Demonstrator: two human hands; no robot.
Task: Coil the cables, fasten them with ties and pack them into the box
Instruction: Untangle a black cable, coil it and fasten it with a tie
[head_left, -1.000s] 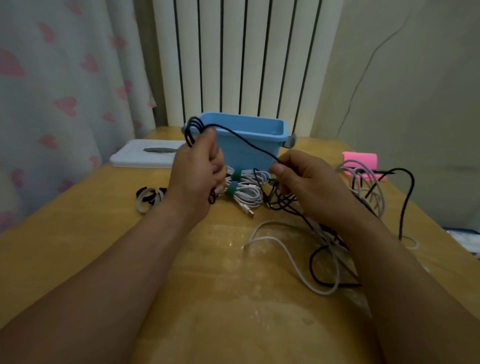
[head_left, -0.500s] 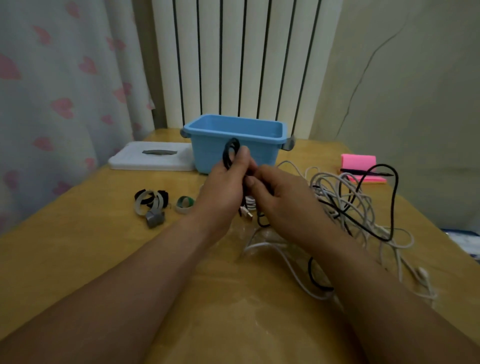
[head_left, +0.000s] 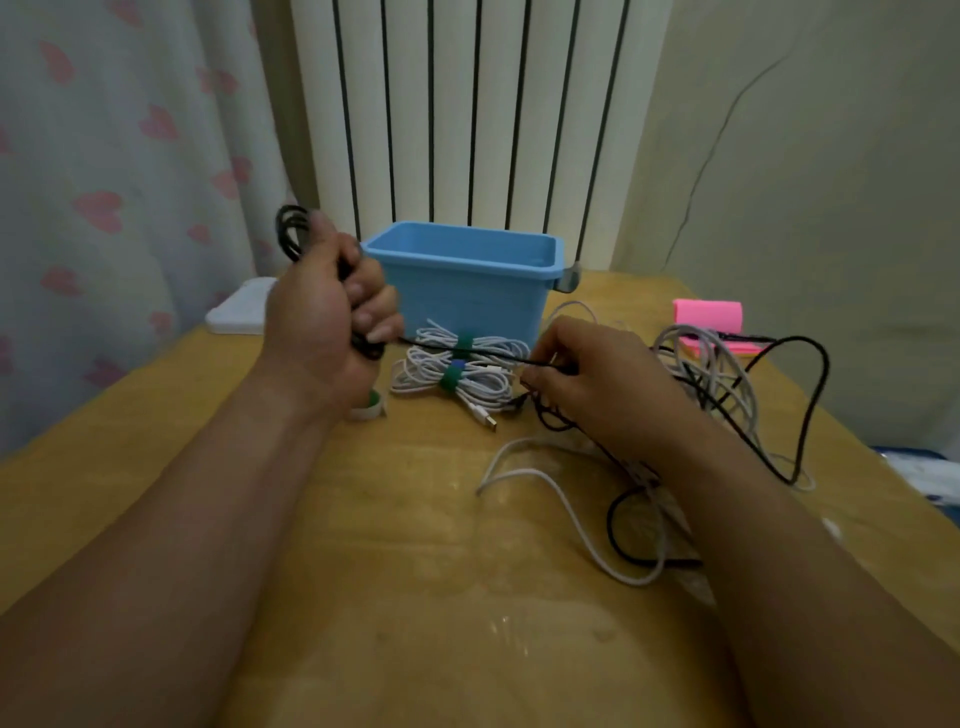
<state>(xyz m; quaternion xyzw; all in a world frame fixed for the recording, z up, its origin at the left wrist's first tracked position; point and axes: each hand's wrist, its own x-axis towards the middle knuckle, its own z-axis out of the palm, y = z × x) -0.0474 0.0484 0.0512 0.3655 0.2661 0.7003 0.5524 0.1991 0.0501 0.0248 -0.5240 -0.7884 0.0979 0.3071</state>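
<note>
Head view, black cable (head_left: 287, 231) across tied white coils (head_left: 483, 382), blue box (head_left: 467, 296) behind

- The left hand (head_left: 322, 317) grips a coiled black cable (head_left: 292, 236), loops rising above the fist.
- The right hand (head_left: 597, 379) pinches that cable's taut stretch.
- An open blue plastic box (head_left: 467, 291) stands on the wooden table (head_left: 389, 571).
- Two tied white cable bundles (head_left: 457, 369) lie before it.
- Loose white and black cables (head_left: 717, 384) tangle at right.
</note>
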